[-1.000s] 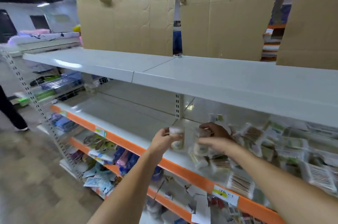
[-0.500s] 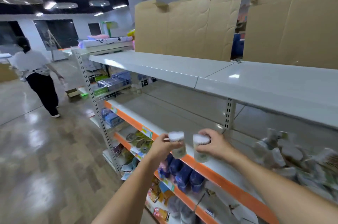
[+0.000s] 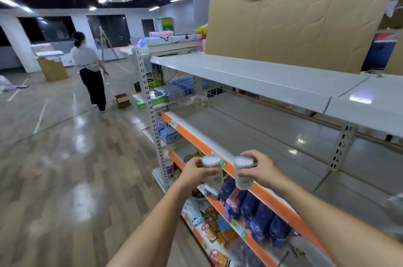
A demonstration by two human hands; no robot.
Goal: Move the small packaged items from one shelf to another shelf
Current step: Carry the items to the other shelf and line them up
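Head view, one moment, aisle side of a shelf unit.

Left hand [image 3: 197,172]: fingers curled round a small clear tub [image 3: 212,170], white-filled and upright, gripped about its middle.

Right hand [image 3: 259,169]: fingers and thumb wrapped over the top half of a second tub [image 3: 243,173] of the same kind, also upright. Both tubs hang in the air just in front of the orange shelf edge [image 3: 220,162], touching no shelf, a small gap between them. Held upright and one per hand, likely so each can be set down on its base without shifting the grip.

Middle shelf [image 3: 272,142]: grey deck, bare along its near left stretch behind the hands; a probable set-down place, though which shelf is meant cannot be told.

Top shelf [image 3: 250,75]: white, with cardboard sheets [image 3: 294,27] standing along its back edge, seemingly as a backing or divider.

Lower shelves: dark blue packs [image 3: 250,208] in a row under the orange edge, mixed coloured packets [image 3: 210,229] below them.

Floor: glossy wood-pattern; a person [image 3: 90,70] walks away at left, a small open carton [image 3: 122,100] near the unit's end post.

Judgement: carry step, placement not yet made.
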